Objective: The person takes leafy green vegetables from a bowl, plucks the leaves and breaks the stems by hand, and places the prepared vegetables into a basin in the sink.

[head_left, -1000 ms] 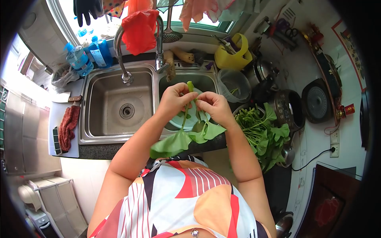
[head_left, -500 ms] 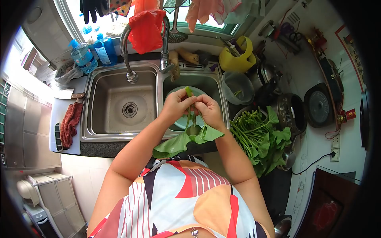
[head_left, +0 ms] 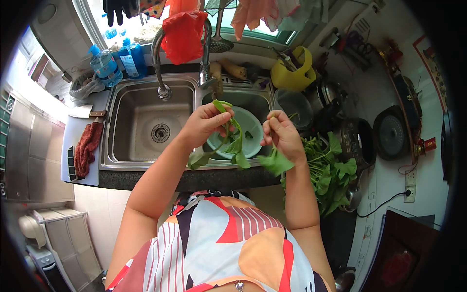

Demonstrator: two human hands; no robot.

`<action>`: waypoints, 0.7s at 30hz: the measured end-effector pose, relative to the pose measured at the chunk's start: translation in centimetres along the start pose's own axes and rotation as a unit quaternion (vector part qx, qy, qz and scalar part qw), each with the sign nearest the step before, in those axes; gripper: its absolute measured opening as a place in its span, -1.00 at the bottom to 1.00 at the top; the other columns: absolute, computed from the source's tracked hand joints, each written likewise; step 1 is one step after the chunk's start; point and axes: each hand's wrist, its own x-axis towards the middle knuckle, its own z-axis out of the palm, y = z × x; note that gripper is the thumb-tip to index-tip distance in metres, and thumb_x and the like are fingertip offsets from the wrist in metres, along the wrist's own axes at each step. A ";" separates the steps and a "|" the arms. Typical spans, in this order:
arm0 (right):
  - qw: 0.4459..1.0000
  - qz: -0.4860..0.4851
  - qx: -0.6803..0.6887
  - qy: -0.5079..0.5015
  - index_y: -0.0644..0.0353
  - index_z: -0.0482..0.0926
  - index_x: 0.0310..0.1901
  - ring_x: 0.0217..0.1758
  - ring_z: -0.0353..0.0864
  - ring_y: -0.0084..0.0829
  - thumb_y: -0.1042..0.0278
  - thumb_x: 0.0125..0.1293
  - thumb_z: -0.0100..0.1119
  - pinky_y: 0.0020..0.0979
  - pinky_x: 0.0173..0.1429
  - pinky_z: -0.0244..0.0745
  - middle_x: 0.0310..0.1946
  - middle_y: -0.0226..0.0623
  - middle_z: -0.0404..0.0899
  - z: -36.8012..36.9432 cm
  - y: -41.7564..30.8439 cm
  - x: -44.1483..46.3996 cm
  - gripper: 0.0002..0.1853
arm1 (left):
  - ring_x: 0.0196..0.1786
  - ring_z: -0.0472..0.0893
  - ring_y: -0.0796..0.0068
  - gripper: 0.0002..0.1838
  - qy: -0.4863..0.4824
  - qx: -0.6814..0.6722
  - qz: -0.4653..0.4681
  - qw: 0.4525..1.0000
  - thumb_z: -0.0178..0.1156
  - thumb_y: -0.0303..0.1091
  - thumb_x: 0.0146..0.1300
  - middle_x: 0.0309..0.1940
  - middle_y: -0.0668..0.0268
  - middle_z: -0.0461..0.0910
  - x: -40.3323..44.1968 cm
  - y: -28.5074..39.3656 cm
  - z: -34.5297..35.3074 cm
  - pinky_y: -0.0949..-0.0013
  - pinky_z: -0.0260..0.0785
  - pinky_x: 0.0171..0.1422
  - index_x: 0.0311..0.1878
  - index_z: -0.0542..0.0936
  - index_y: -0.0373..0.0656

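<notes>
My left hand [head_left: 208, 124] pinches green stems [head_left: 237, 127] with leaves that hang over the front edge of the right sink basin. To its right, my right hand [head_left: 283, 136] is closed on a separate green leaf [head_left: 275, 162], which dangles below the fingers and is blurred. Between and behind the hands, a pale green bowl [head_left: 249, 125] sits in the right basin with small bits of leaf inside. A heap of leafy greens [head_left: 331, 170] lies on the counter, right of my right forearm.
The left sink basin [head_left: 141, 141] has a curved faucet [head_left: 164, 91] over it. A white board [head_left: 73, 146] on the left bears a knife [head_left: 87, 112] and a red cloth [head_left: 87, 148]. A yellow basket [head_left: 293, 75] and a clear container [head_left: 297, 109] stand behind right.
My hands were together on the stems and are now apart. My right hand has moved right with a leaf, while my left hand has shifted slightly left with the stems.
</notes>
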 end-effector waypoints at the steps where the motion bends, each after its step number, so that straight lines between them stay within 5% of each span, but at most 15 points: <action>1: 0.999 0.010 -0.025 -0.022 0.12 0.36 -0.16 -0.58 0.41 -0.61 0.33 0.31 0.00 -0.58 -0.48 0.41 -0.51 -0.45 0.42 0.4 -0.1 0.1 -0.87 | -0.30 0.58 0.52 -0.79 -0.008 0.012 0.001 1.000 0.16 -0.32 0.23 -0.30 0.36 0.52 0.0 0.0 0.1 0.50 0.40 -0.34 -0.13 0.50 -0.20; 3: 0.989 0.034 -0.140 -0.020 0.18 0.39 -0.12 -0.55 0.37 -0.67 0.33 0.29 0.05 -0.63 -0.47 0.30 -0.50 -0.51 0.37 2.0 -0.1 -0.1 -0.82 | -0.29 0.58 0.51 -0.79 -0.019 0.034 -0.001 0.999 0.15 -0.35 0.23 -0.28 0.34 0.53 0.0 -0.1 0.2 0.49 0.43 -0.34 -0.11 0.48 -0.21; 6: 0.946 -0.124 -0.299 -0.021 0.22 0.47 -0.13 -0.50 0.37 -0.69 0.35 0.25 0.09 -0.62 -0.44 0.30 -0.50 -0.51 0.38 4.1 1.8 0.2 -0.79 | -0.27 0.58 0.51 -0.79 -0.007 0.056 0.015 0.998 0.15 -0.36 0.22 -0.28 0.34 0.53 0.0 0.0 0.9 0.49 0.45 -0.34 -0.12 0.48 -0.22; 11: 0.747 -0.320 -0.582 0.043 0.19 0.56 -0.31 -0.46 0.49 -0.20 0.36 0.04 0.16 -0.31 -0.38 0.40 -0.42 -0.23 0.47 5.6 1.4 0.0 -0.83 | -0.25 0.56 0.54 -0.78 0.011 0.068 -0.018 0.997 0.18 -0.34 0.20 -0.28 0.36 0.53 -0.2 -0.3 1.2 0.48 0.48 -0.34 -0.13 0.49 -0.21; 14: 0.688 -0.334 -0.643 0.049 0.19 0.55 -0.36 -0.49 0.49 -0.21 0.37 0.05 0.13 -0.30 -0.41 0.39 -0.44 -0.26 0.46 5.7 1.7 0.1 -0.87 | -0.26 0.56 0.55 -0.77 0.007 0.073 -0.043 0.996 0.18 -0.32 0.20 -0.29 0.36 0.53 -0.2 -0.4 1.1 0.48 0.50 -0.35 -0.13 0.49 -0.21; 17: 0.676 -0.362 -0.641 0.032 0.20 0.52 -0.41 -0.53 0.46 -0.20 0.41 0.02 0.10 -0.31 -0.44 0.39 -0.46 -0.27 0.44 5.5 1.8 0.4 -0.91 | -0.27 0.56 0.55 -0.77 0.009 0.056 -0.062 0.996 0.18 -0.30 0.21 -0.29 0.36 0.53 -0.1 -0.7 0.7 0.49 0.50 -0.35 -0.13 0.49 -0.21; 21: 0.831 -0.325 -0.451 0.008 0.23 0.45 -0.49 -0.59 0.43 -0.36 0.42 0.10 0.04 -0.39 -0.51 0.34 -0.52 -0.32 0.40 4.7 3.1 1.4 -0.91 | -0.28 0.58 0.52 -0.78 -0.002 -0.030 -0.082 0.996 0.17 -0.31 0.22 -0.33 0.35 0.54 -0.1 -1.2 0.8 0.51 0.48 -0.36 -0.14 0.49 -0.20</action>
